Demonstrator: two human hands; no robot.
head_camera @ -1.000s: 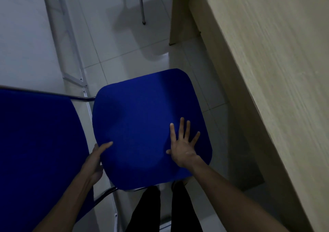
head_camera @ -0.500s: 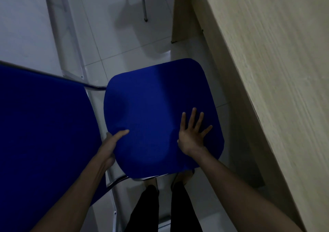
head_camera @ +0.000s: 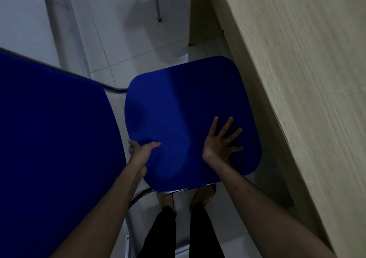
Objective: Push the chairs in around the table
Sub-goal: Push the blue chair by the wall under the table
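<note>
- Blue chair seat (head_camera: 184,115) sits mid-view, its right edge just beside the edge of the wooden table (head_camera: 309,91); I cannot tell whether any of it is under the top yet.
- The same chair's blue backrest (head_camera: 53,149) fills the left of view, joined to the seat by chrome frame tubing (head_camera: 115,89).
- Left hand (head_camera: 141,153) grasps the seat's near-left edge, thumb on top, fingers wrapped under and hidden.
- Right hand (head_camera: 219,142) lies flat on the seat's near-right part, fingers spread and straight, pressing rather than gripping.
- My read: mid-push, seat heading rightward toward the table.
- To do it well, I'd drive from the left grip and use the flat palm only to steer, keeping the seat's right edge parallel with the table edge.
- Keep downward pressure light so the legs slide on the white tile floor (head_camera: 118,40) rather than chatter.
- Watch the table leg panel (head_camera: 202,16) at far right: the seat's far corner is near it and could catch.
- Another chair's metal leg (head_camera: 157,2) stands farther off; probably next.
</note>
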